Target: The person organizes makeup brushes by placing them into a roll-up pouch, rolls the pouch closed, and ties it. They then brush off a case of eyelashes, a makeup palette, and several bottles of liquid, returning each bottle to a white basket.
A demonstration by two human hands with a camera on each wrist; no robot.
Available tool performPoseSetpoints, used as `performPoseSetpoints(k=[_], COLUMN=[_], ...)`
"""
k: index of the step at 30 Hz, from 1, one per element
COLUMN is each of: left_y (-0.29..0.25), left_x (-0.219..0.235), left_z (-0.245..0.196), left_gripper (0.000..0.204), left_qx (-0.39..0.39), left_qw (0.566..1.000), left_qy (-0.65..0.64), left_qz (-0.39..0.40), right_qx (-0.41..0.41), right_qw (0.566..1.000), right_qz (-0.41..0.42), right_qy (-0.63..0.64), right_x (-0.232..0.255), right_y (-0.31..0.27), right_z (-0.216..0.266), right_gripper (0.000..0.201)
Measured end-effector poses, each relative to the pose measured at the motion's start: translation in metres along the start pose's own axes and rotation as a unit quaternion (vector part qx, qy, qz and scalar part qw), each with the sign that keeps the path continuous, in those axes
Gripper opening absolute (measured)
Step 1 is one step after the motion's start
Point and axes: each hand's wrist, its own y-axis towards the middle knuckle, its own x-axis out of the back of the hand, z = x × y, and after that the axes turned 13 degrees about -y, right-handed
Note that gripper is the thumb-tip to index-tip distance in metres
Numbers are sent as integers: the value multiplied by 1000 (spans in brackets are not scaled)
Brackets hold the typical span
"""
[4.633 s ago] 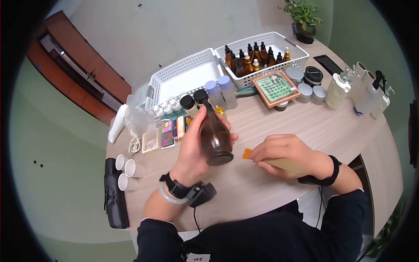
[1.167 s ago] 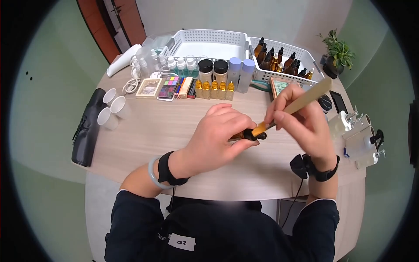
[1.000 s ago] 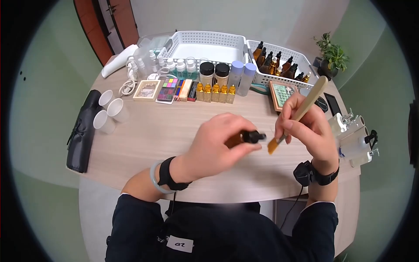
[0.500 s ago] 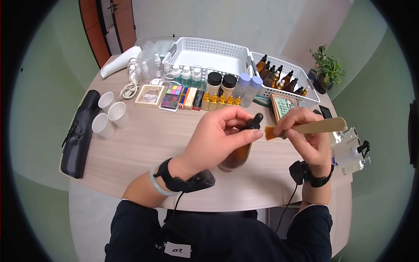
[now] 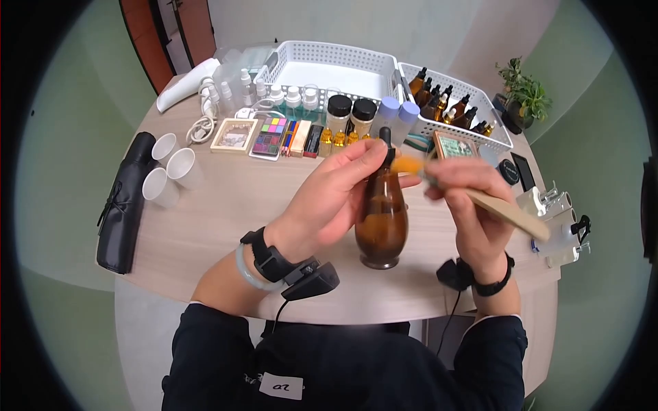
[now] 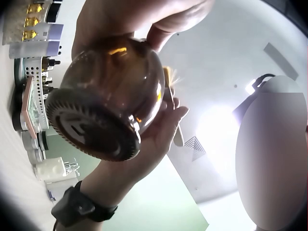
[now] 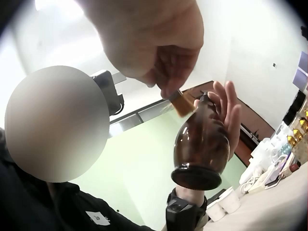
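My left hand [image 5: 319, 202] grips a brown glass dropper bottle [image 5: 382, 229] by its neck, thumb just under the black dropper top. The bottle stands nearly upright in the head view, and its ribbed base fills much of the left wrist view. In my right hand [image 5: 473, 195] is a flat brush [image 5: 513, 214] with a pale wooden handle, pinched near the bristle end. Its orange bristles meet the bottle's shoulder, just below the collar, in the head view. From the right wrist, the brush tip [image 7: 183, 105] shows beside the bottle's neck [image 7: 204, 108].
Behind the hands stand small gold-capped bottles [image 5: 339, 139], black-lidded jars [image 5: 363, 113] and lilac-capped bottles [image 5: 404, 118]. A white basket [image 5: 473, 137] holds several brown dropper bottles. Paper cups [image 5: 184, 168] and a black roll [image 5: 127, 205] lie left; pump bottles [image 5: 558, 240] stand right.
The bottle, lying almost sideways in my left hand a second ago, has been turned upright with its base toward me. The brush has swung from beside the dropper top to the bottle's shoulder.
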Motion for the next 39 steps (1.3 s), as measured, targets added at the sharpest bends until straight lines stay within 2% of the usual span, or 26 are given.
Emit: performPoseSetpoints(k=[2, 4, 6, 8, 10, 11, 12, 14, 16, 17, 18, 20, 22, 23, 24, 26, 28, 30, 33, 34, 36, 37, 39], left_y=[1, 2, 4, 7, 7, 7, 8, 10, 11, 12, 11, 9, 9, 10, 10, 9, 11, 14, 16, 16, 16, 15, 15], left_x=[2, 0, 4, 11, 13, 12, 11, 17, 21, 23, 22, 11, 8, 12, 16, 22, 27, 31, 29, 28, 27, 28, 29], left_z=[3, -1, -6, -10, -7, -4, -1, 3, 2, 1, 2, 3, 8, 12, 13, 10, 8, 10, 15, 17, 15, 12, 12], left_gripper=[31, 32, 33, 33, 34, 32, 30, 30, 30, 33, 33, 33, 32, 32, 33, 34, 33, 35, 34, 35, 36, 36, 39], left_qx=[-5, -9, -11, 21, 22, 29, 35, 62, 50, 60, 57, 57, 71, 52, 30, 21, 50, 59, 93, 89, 78, 80, 56], left_qw=[1000, 999, 998, 997, 998, 997, 996, 993, 995, 996, 996, 994, 992, 994, 994, 992, 987, 988, 983, 984, 983, 983, 986], left_qy=[9, 4, 16, -23, -24, -36, -47, -65, -66, -67, -70, -60, -49, -4, 41, 68, 31, 1, 5, 47, 87, 98, 92], left_qz=[-6, -30, -58, -70, -56, -63, -71, -71, -53, 0, -3, -76, -95, -95, -96, -109, -148, -145, -160, -149, -139, -133, -125], right_qx=[8, 65, 1, -4, 29, -39, -64, -20, 54, 27, 30, 25, 40, 48, 51, 95, 64, 55, 61, 72, 32, 37, -33], right_qw=[997, 988, 964, 963, 987, 996, 997, 997, 984, 980, 968, 964, 984, 980, 980, 961, 949, 947, 974, 972, 969, 968, 930], right_qz=[65, 117, 261, 270, 156, 79, 41, 60, 149, 187, 248, 265, 158, 125, 105, 208, 291, 315, 159, 154, 213, 216, 363], right_qy=[-44, -75, 46, 25, 36, 14, -12, -44, -83, -56, 19, 13, -65, -150, -163, -156, -100, -8, -153, -161, -122, -120, 50], right_x=[0, 2, 12, 11, 14, 13, 9, -2, 0, 5, 12, 11, 4, 2, -3, -4, 2, 5, -1, -2, -3, 2, 14], right_y=[1, -6, -10, -14, -8, -8, -3, 7, 3, -1, -1, 0, 4, 8, 10, 5, -1, -1, 4, 9, 3, 3, 3], right_z=[-5, 4, 13, 19, 9, 8, 3, -7, -5, 5, 4, 11, 4, 2, -4, -5, 7, 6, -9, -15, -19, -16, -9], right_gripper=[5, 5, 4, 5, 5, 7, 8, 8, 9, 10, 10, 10, 10, 11, 11, 13, 16, 17, 15, 14, 11, 11, 8])
